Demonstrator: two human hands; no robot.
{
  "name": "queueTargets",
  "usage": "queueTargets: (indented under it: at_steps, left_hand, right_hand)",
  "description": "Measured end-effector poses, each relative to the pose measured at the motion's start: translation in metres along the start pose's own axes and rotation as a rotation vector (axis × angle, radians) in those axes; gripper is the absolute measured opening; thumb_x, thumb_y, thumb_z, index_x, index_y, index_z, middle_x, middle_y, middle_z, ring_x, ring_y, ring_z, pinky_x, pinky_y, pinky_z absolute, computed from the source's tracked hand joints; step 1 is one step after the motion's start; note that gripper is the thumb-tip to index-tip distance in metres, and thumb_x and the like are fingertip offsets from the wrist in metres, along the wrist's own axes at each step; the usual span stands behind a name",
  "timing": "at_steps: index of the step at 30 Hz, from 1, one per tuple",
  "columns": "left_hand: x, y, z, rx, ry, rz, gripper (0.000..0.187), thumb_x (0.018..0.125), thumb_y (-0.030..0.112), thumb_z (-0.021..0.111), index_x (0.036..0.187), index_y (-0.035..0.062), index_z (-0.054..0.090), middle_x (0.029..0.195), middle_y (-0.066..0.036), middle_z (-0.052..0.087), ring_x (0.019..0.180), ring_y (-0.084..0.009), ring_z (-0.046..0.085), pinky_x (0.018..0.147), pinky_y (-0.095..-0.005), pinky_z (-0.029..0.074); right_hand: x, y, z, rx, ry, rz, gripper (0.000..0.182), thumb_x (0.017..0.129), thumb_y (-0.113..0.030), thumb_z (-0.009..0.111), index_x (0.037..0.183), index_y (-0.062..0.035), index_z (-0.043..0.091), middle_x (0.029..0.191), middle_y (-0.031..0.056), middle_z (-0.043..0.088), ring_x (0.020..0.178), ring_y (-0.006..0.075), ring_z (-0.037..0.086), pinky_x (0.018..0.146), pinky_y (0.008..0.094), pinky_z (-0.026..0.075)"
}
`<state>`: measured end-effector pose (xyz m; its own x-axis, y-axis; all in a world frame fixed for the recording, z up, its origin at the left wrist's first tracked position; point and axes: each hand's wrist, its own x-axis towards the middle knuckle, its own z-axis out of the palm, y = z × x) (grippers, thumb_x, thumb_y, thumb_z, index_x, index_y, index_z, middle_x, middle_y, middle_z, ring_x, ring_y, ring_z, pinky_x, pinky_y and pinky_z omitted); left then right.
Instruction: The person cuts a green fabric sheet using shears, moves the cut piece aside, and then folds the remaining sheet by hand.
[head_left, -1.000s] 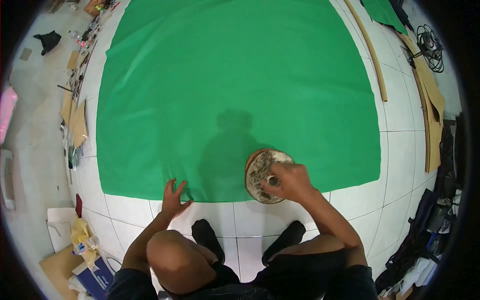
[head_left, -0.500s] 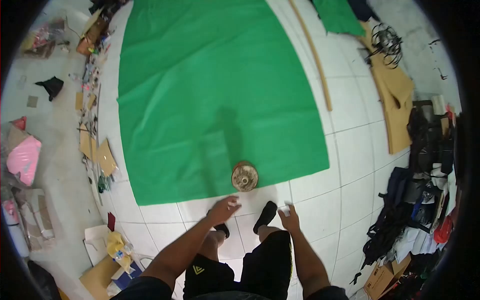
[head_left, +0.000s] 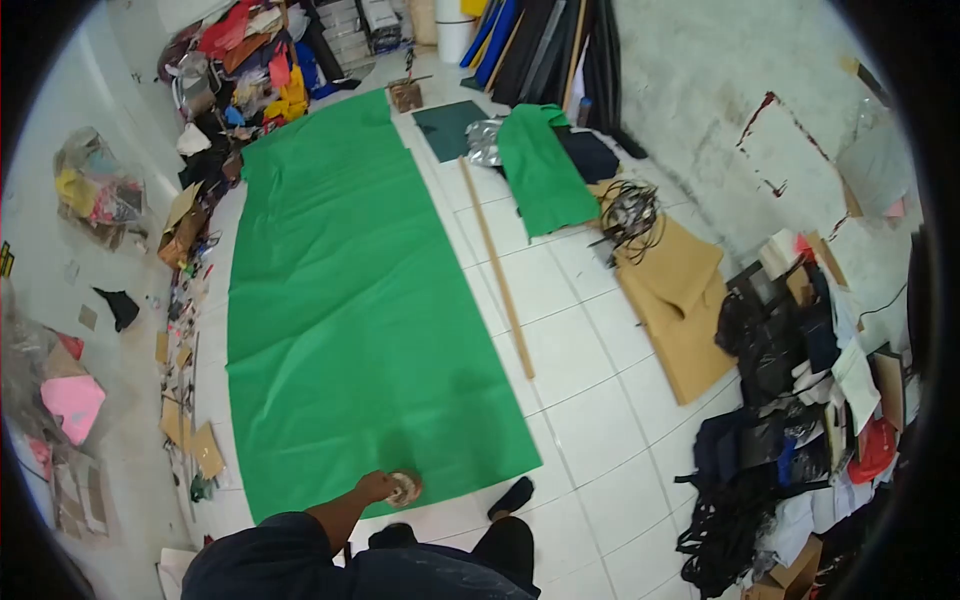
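Observation:
A large green sheet (head_left: 340,330) lies spread over the tiled floor, with faint creases across it. Near its front edge stands a worn, round brown-and-whitish disc-shaped object (head_left: 406,489). My left hand (head_left: 375,487) is at the left rim of this object, fingers curled against it; the hand partly covers that side. My right hand is out of view. My right foot (head_left: 512,497), in a black sock, is on the tiles just off the sheet's corner.
A long wooden stick (head_left: 497,268) lies right of the sheet. Farther right are a green cloth piece (head_left: 545,170), coiled black cable (head_left: 632,215), folded tan material (head_left: 680,300) and piled bags (head_left: 745,430). Rolls (head_left: 540,50) lean at the back wall. Scraps line the left wall.
My view has tilted up and shifted, showing the room's far end. My left hand has reached the round object from beside it; my right hand has left view.

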<state>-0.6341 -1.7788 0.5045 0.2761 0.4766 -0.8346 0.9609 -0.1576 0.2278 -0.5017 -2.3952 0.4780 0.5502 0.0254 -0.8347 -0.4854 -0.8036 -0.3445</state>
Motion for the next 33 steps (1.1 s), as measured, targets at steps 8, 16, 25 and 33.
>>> queueTargets:
  at_steps: [8, 16, 25, 33]
  left_hand:
    - [-0.013, 0.262, -0.036, -0.257, 0.036, 0.508, 0.053, 0.084, 0.042, 0.065, 0.120, 0.0036, 0.059, 0.111, -0.018, 0.064, 0.100, -0.0317, 0.063, 0.086, -0.0391, 0.050]
    - [0.135, 0.238, -0.024, -0.030, 0.100, 0.363, 0.054, 0.087, 0.049, 0.053, 0.117, 0.0049, 0.062, 0.126, -0.018, 0.056, 0.119, -0.0334, 0.051, 0.101, -0.0428, 0.040]
    - [0.229, 0.279, -0.160, 0.036, 0.063, 0.018, 0.050, 0.083, 0.046, 0.057, 0.092, -0.0010, 0.069, 0.100, -0.023, 0.066, 0.093, -0.0378, 0.063, 0.086, -0.0444, 0.049]
    - [0.333, 0.464, -0.316, -0.534, 0.339, 0.151, 0.051, 0.080, 0.050, 0.064, 0.107, 0.0066, 0.065, 0.118, -0.018, 0.060, 0.107, -0.0325, 0.058, 0.092, -0.0405, 0.046]
  right_hand:
    - [0.155, -0.232, -0.139, 0.313, 0.129, -0.196, 0.022, 0.088, -0.025, 0.063, 0.084, -0.0039, 0.057, 0.065, 0.0054, 0.056, 0.051, 0.0155, 0.055, 0.039, 0.0283, 0.042]
    - [0.274, -0.461, -0.242, -0.089, 0.213, -0.515, 0.026, 0.088, -0.026, 0.064, 0.097, -0.0038, 0.055, 0.074, 0.0073, 0.061, 0.057, 0.0150, 0.060, 0.042, 0.0268, 0.045]
    - [0.302, -0.562, -0.280, -0.342, -0.018, -0.239, 0.030, 0.087, -0.029, 0.063, 0.103, -0.0041, 0.061, 0.077, 0.0090, 0.065, 0.070, 0.0221, 0.066, 0.056, 0.0366, 0.053]
    - [0.457, -0.829, -0.263, -0.981, 0.179, -0.813, 0.026, 0.088, -0.028, 0.059, 0.101, -0.0054, 0.063, 0.081, 0.0080, 0.066, 0.077, 0.0243, 0.065, 0.066, 0.0382, 0.052]
